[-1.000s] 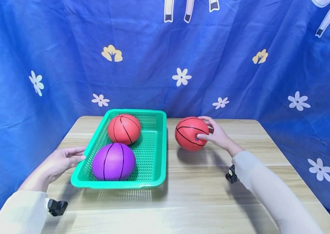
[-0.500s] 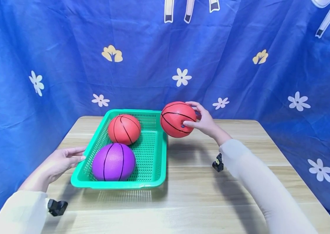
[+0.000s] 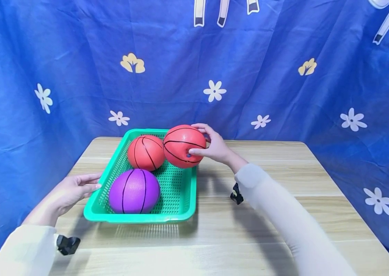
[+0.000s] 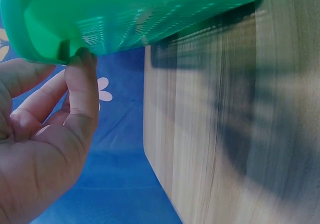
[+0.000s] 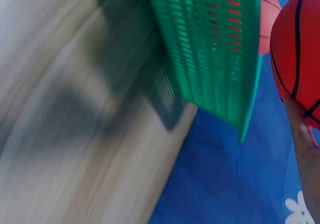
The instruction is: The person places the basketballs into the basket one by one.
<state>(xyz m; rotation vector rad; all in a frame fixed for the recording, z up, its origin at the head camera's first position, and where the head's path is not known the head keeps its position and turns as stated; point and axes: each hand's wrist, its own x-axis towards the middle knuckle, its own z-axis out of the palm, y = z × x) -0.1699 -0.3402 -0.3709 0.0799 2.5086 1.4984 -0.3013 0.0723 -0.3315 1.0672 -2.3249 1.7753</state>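
Observation:
In the head view my right hand (image 3: 215, 147) holds a red toy basketball (image 3: 182, 149) over the back right part of a green plastic basket (image 3: 142, 217). Its thumb presses near the ball's valve, and fingers reach round the far side. In the right wrist view the held basketball (image 5: 302, 48) is cut off by the frame edge. Another red basketball (image 3: 142, 157) sits at the back left inside the basket. In front of it lies a purple ball (image 3: 133, 193) with black lines. My left hand (image 3: 73, 189) pinches the basket's left rim, seen closer on the basket (image 4: 55, 33) in the left wrist view.
The basket stands on a light wooden table (image 3: 266, 237), left of its middle. A blue curtain (image 3: 166, 88) with printed flowers hangs behind and along both sides. Black wrist cameras are strapped to both sleeves.
My right hand has lifted the red basketball from the table right of the basket and carried it left, over the rim. My left hand, the basket and the other balls have stayed put.

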